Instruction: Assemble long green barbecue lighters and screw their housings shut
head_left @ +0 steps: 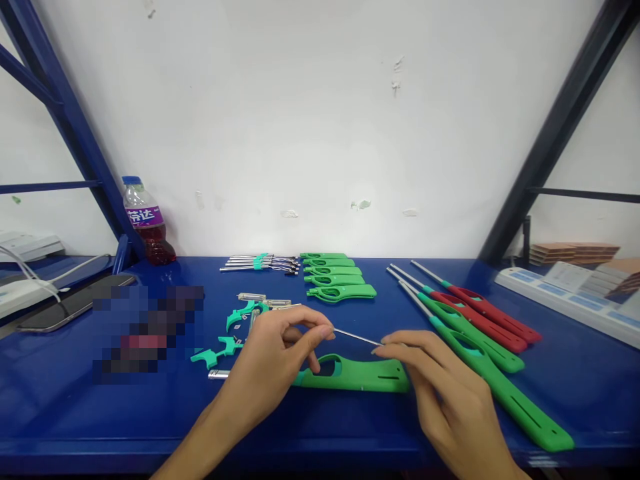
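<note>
A thin metal rod (356, 335) is spanning the gap between both hands, probably light, stiff and slightly slippery, so favouring a pinch near its ends; the left hand (280, 350) and right hand (445, 380) are pinching there with narrowed fingers (320, 332), while a green handle (370, 378) is lying nearby on the tabletop (345, 430).

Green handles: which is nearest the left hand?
The front-centre green handle, partly hidden by the left hand; the green pair at right and the rear row lie farther off.

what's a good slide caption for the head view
Thin metal rod held between left-hand grip and right-hand grip, near a green utility lighter on a blue table.
</note>
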